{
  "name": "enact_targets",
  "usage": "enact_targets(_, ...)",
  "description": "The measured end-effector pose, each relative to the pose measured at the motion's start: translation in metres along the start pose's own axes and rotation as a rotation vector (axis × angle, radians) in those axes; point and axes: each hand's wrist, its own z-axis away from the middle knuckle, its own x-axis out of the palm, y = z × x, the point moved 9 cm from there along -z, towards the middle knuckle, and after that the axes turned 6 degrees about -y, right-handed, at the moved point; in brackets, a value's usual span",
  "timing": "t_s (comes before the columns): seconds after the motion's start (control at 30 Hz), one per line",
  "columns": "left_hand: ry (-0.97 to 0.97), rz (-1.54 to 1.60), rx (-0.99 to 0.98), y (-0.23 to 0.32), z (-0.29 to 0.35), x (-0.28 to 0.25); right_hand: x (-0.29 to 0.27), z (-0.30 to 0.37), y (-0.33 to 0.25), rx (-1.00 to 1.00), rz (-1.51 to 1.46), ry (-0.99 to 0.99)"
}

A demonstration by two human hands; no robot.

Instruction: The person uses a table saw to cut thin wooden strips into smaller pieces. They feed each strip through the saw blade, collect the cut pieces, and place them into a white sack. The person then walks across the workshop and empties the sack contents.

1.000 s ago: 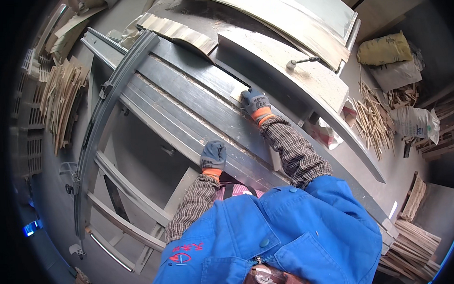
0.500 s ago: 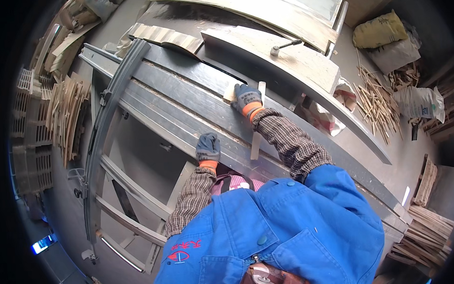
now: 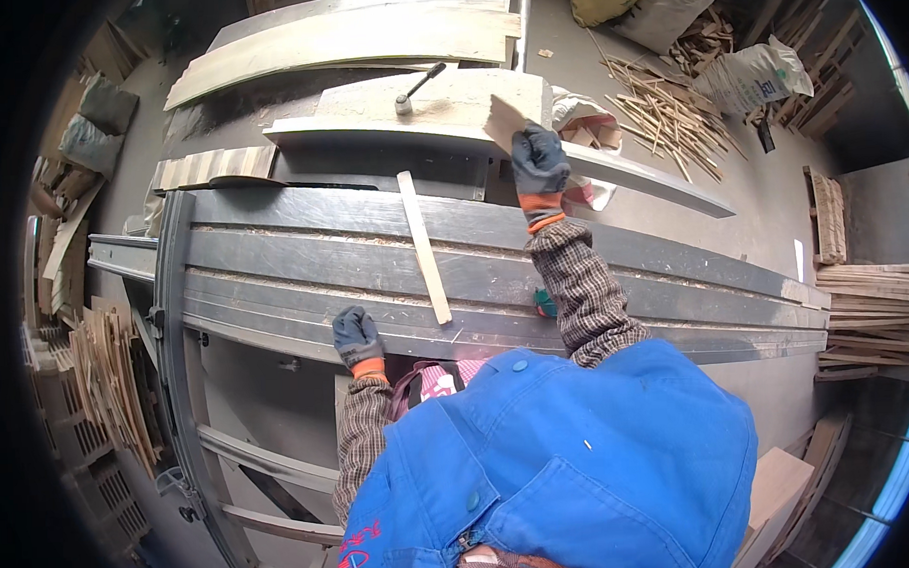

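Note:
Both hands wear grey-blue gloves with orange cuffs. My right hand (image 3: 540,166) is raised past the far side of the metal sliding table (image 3: 302,214), closed on a short flat wood offcut (image 3: 506,122) that sticks out beyond the fingers. My left hand (image 3: 357,339) is curled at the table's near edge; whether anything is inside it is hidden. Between the hands a narrow pale wood strip (image 3: 424,250) lies across the table's grooves. Close to my right forearm a small green object (image 3: 545,302) shows on the table, partly covered.
A handled lever tool (image 3: 405,103) stands on the sawdust-covered surface beyond the long fence (image 3: 661,182). Wide boards (image 3: 356,42) lie farther back. A white sack (image 3: 584,114) stands behind the fence, with loose sticks (image 3: 669,116) on the floor. Stacked slats (image 3: 871,314) sit at right.
The view has turned. My right hand has left the tabletop and moved away to the right, lifting the offcut. The strip, previously beside that hand, now lies uncovered. My left hand remains curled.

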Motion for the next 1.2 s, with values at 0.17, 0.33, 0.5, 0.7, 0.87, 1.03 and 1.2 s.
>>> enact_targets(0.17,-0.016,0.041,-0.011,0.004,-0.007,0.003,-0.083,-0.040,0.169,0.297,0.399,0.044)
enact_targets(0.33,0.021,0.533,-0.314,-0.037,0.010,0.002,-0.039,0.024,0.121,0.144,0.072,-0.229)
enact_targets(0.5,0.155,0.381,-0.444,-0.085,0.033,-0.025,0.074,0.195,-0.018,0.315,0.158,-1.164)
enact_targets(0.7,0.345,-0.167,-0.558,-0.059,0.038,-0.105,0.111,0.236,-0.042,0.235,0.299,-1.092)
enact_targets(0.87,0.393,-0.104,-0.727,-0.085,0.064,-0.100,0.119,0.244,0.012,0.563,0.071,-1.135)
enact_targets(1.03,0.445,-0.101,-0.943,-0.099,0.053,-0.100,0.129,0.219,0.040,0.565,-0.351,-1.117)
enact_targets(1.2,0.418,-0.094,-0.943,-0.103,0.045,-0.100,0.140,0.172,0.042,0.485,-0.243,-1.104)
